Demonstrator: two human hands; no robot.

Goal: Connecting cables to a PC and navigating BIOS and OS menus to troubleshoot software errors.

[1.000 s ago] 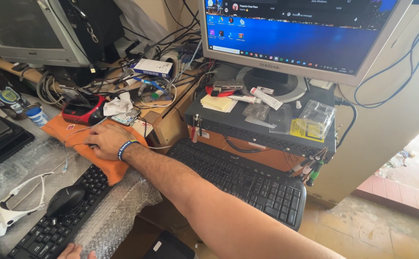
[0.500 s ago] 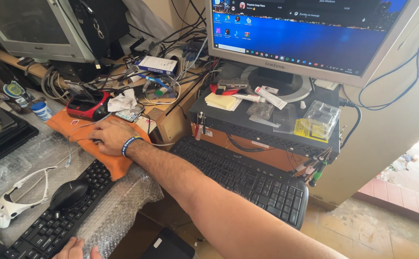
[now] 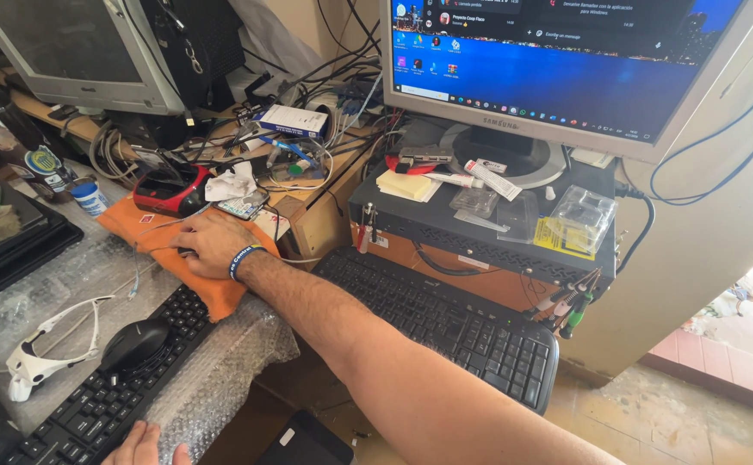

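Observation:
My right hand (image 3: 208, 241) lies palm down on an orange cloth (image 3: 213, 293) spread over bubble wrap; a blue wristband is on the wrist. A small dark thing shows under its fingers; what it is I cannot tell. Just beyond the hand sit a red and black device (image 3: 170, 188), a crumpled white paper (image 3: 232, 182) and a small phone-like gadget (image 3: 243, 205). Only part of my left hand (image 3: 139, 446) shows at the bottom edge, beside a black keyboard (image 3: 101, 405) with a black mouse (image 3: 133, 344) resting on it.
A second black keyboard (image 3: 454, 323) lies in front of a dark box (image 3: 480, 237) carrying a flat monitor (image 3: 566, 69). An old grey monitor (image 3: 75, 52), tangled cables (image 3: 307, 129), white glasses (image 3: 49, 344) and a black tray (image 3: 6, 245) crowd the left.
My right hand has stayed on the orange cloth, its fingers drawing a little closer together. The view has shifted slightly up and to the left.

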